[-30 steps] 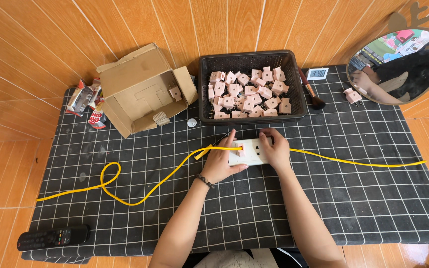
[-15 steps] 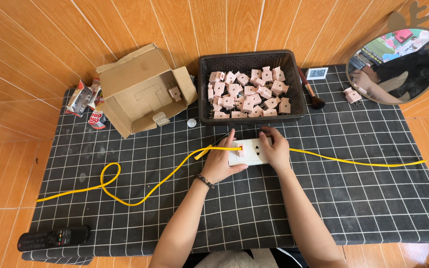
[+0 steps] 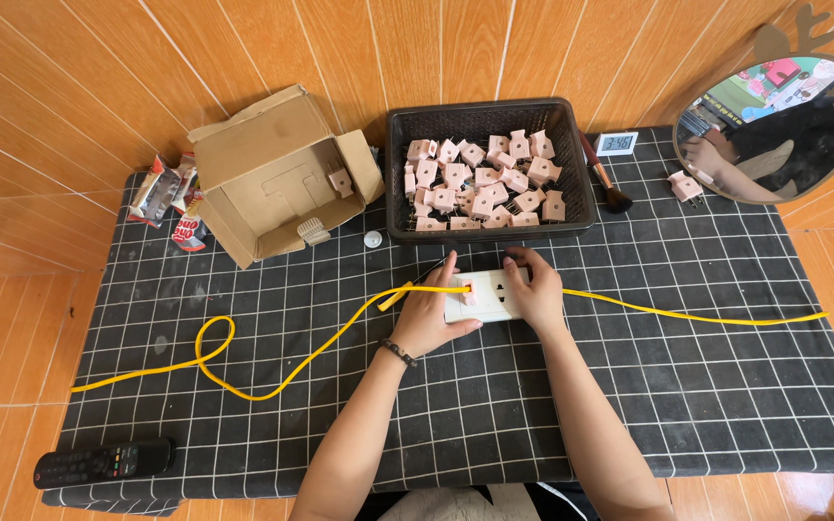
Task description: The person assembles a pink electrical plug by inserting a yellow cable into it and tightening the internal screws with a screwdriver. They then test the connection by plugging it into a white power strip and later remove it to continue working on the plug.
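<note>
Nothing much is shifting since the earlier frames: both hands are staying put on the white socket plate, cable and clutter unchanged

Black grid-pattern cloth is covering the table (biggest thing in view). Yellow cable is running across it from the left edge, looping once, passing under the hands and continuing out to the right edge. Open cardboard box is lying on its side at upper left, snack packets just beside it. Black basket is sitting just behind the hands, holding a heap of pink plugs. Round mirror is leaning at upper right, one loose pink plug near it. Black remote is lying at the lower left corner.

Left hand is gripping the plate's left end, fingers curled round it, thumb by a pink plug seated in the plate. Right hand is clasping the plate's right end, fingers bent over the top edge
</note>
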